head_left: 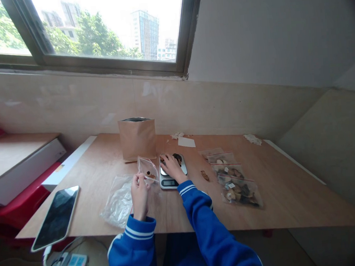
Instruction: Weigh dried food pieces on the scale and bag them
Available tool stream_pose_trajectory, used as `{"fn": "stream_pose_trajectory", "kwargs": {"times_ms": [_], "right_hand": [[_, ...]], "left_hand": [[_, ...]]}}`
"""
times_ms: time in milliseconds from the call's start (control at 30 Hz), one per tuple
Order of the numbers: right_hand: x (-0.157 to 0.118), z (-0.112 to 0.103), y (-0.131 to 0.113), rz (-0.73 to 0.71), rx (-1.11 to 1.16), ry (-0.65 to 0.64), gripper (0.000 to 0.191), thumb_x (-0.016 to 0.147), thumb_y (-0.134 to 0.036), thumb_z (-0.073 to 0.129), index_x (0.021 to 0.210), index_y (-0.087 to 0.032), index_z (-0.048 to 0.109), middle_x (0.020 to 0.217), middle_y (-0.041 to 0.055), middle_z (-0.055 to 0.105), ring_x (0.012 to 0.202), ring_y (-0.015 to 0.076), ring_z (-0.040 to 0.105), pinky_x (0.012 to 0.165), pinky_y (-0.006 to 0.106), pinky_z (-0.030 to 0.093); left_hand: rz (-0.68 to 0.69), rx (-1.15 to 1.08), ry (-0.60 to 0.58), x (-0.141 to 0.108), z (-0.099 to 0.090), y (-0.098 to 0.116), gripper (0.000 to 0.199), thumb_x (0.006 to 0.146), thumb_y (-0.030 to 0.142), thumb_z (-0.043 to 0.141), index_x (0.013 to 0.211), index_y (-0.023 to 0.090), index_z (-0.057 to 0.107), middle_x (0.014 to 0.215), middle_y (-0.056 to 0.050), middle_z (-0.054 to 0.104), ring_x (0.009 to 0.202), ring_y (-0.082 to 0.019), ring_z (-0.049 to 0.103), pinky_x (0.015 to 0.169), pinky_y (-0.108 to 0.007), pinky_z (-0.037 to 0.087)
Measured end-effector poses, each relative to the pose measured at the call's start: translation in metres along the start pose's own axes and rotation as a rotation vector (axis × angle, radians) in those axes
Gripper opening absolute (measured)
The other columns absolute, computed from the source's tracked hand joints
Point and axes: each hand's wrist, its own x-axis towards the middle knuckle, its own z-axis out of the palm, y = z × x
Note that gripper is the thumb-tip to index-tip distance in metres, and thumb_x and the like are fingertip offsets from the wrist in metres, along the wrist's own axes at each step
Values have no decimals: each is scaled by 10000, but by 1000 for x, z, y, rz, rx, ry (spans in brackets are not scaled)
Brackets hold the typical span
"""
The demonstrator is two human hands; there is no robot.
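Your left hand [139,196] pinches the lower edge of a small clear zip bag [148,169], fingers closed on the plastic and the bag standing up beside the scale, with a few dark dried pieces [150,174] lying low inside it. Your right hand [173,167] lies over the steel platform of a digital kitchen scale [170,183], fingers curled down onto a heap of dark dried slices [177,157]; you can't tell from this view whether they actually have hold of any. The slices sit on the platform, partly under those fingers. Just left of your left wrist lies a crumpled clear plastic bag [119,202]. A kraft paper pouch [137,138] stands upright behind the scale on the wooden table [87,196], its mouth open. To the right are a single loose dried piece [205,175] and a line of red-edged zip bags [235,181] filled with mixed dried slices. A smartphone [56,217] lies at the table's left edge, with a white card [186,142] near the back
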Motion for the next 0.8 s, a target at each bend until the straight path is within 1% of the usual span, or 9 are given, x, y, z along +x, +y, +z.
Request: {"fn": "stream_pose_trajectory", "kwargs": {"times_ms": [67,133,200,300,433,567,667,800], "right_hand": [[3,3,0,-8,-61,17,310,944,-259,488,1226,-180,589,1182,152,604,1082,266,562,889,384,475],[5,4,0,-33,-109,52,250,956,-254,458,1116,-174,631,1068,142,625,1012,253,566,855,372,482],[7,4,1,-34,-124,97,229,960,-268,447,1016,-167,645,1006,140,628,973,252,563,831,372,490],[6,5,3,19,-112,131,254,969,-287,421,957,-154,636,993,150,622,934,257,562,768,365,504],[4,9,5,71,-100,155,269,974,-294,406,971,-143,628,1011,162,602,914,247,562,704,338,504],[4,12,8,79,-57,199,226,961,-288,442,958,-155,625,977,141,603,929,238,548,744,340,497],[4,13,7,88,-41,184,214,959,-261,442,927,-156,626,949,129,628,934,245,541,816,370,474],[4,10,6,98,-33,173,219,961,-240,435,905,-174,636,921,129,647,923,259,547,848,401,447]], "left_hand": [[0,3,2,0,0,0,299,801,497,545,791,199,524,800,-8,567,753,-148,569,624,-256,503],[-3,5,8,0,1,0,318,788,513,554,793,196,524,796,-2,560,759,-148,567,628,-258,506],[-4,7,12,0,1,0,329,781,523,554,796,196,524,788,1,553,764,-149,567,629,-259,507],[-11,4,10,0,1,1,327,775,527,555,795,202,519,780,7,553,767,-149,567,638,-262,507],[-12,7,0,0,2,0,330,759,533,567,788,208,516,781,10,560,763,-151,562,644,-265,499],[-7,14,-13,-2,4,3,332,748,531,574,790,208,512,778,3,568,768,-156,567,632,-251,484],[5,9,-28,-5,6,7,313,746,504,583,765,203,499,842,-15,611,817,-161,587,670,-252,492],[12,-13,-57,-6,8,10,299,754,471,598,722,201,473,943,-40,646,899,-176,605,720,-259,506]]}}
